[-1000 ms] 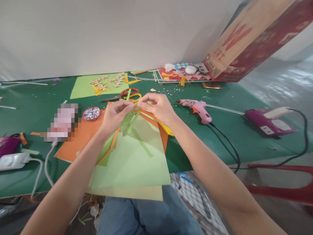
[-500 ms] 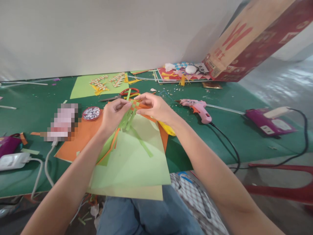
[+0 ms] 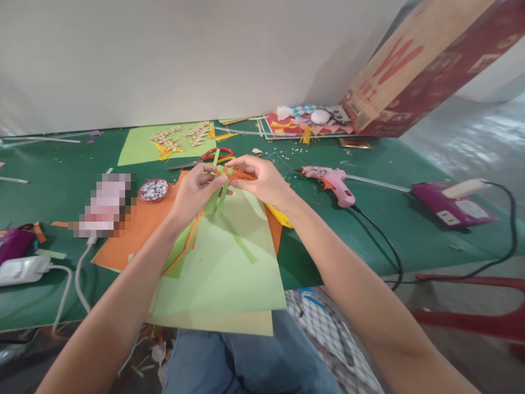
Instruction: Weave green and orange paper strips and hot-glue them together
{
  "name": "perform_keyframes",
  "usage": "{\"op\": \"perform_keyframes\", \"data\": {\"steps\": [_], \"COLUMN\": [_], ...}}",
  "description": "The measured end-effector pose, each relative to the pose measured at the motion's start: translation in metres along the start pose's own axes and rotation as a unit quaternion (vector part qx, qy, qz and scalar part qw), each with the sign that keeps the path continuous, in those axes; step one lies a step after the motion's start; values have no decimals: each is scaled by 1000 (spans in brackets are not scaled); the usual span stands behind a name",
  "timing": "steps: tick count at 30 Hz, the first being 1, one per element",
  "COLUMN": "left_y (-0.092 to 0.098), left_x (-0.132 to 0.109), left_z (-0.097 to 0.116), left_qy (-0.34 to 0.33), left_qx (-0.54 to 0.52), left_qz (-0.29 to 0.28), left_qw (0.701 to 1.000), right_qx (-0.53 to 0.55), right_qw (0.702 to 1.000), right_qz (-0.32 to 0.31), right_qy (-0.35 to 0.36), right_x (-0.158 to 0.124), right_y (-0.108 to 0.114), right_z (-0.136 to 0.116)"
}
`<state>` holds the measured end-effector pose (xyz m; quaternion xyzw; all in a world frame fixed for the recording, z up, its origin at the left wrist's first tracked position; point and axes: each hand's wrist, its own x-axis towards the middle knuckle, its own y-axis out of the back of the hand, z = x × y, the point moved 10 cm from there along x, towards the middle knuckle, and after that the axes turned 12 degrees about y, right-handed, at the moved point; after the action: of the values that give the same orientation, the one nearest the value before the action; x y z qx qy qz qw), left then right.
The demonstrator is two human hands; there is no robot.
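Observation:
Between my two hands is a small weave of orange and green paper strips (image 3: 225,171), its loose green ends hanging down toward me. My left hand (image 3: 197,186) pinches its left side, thumb laid across the front. On the other side my right hand (image 3: 262,178) is closed on the orange strips at the weave's right edge. Pale green paper sheets (image 3: 229,273) lie below, with a loose green strip (image 3: 241,243) on top. An orange sheet (image 3: 131,235) shows at the left, partly under the green ones.
Behind my hands lie red-handled scissors (image 3: 219,152). To the right are a pink glue gun (image 3: 334,181) with its cable and a purple power strip (image 3: 451,205). A round tin (image 3: 153,190) and a blurred phone (image 3: 107,205) lie left. A paper bag (image 3: 394,71) stands back right.
My left thumb has shifted right and now covers the lower part of the weave. The green ends have drawn closer together, and the right fingers have moved slightly on the orange strips.

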<state>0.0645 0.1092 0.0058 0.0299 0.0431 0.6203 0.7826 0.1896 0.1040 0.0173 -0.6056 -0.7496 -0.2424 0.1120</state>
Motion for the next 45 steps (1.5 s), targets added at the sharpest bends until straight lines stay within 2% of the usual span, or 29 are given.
{"op": "perform_keyframes", "data": {"steps": [3, 13, 25, 30, 37, 45], "left_y": [-11, -12, -11, -11, -9, -11], "left_x": [-1, -1, -2, -3, -3, -4], "left_z": [-4, -2, 2, 4, 4, 5], "left_qy": [28, 18, 4, -4, -11, -8], "left_qx": [-3, -16, -2, 18, 51, 82], "left_qz": [-46, -60, -58, -51, -27, -31], "left_qw": [999, 998, 998, 999, 998, 996], "right_qx": [-2, 11, 14, -47, -81, -95], "right_qw": [1000, 1000, 1000, 998, 996, 994], "right_qz": [2, 7, 21, 52, 37, 26], "right_qy": [-1, 5, -3, 8, 22, 38], "right_x": [0, 0, 0, 0, 0, 0], "right_y": [0, 1, 3, 12, 11, 8], "right_z": [0, -1, -2, -5, -10, -14]}}
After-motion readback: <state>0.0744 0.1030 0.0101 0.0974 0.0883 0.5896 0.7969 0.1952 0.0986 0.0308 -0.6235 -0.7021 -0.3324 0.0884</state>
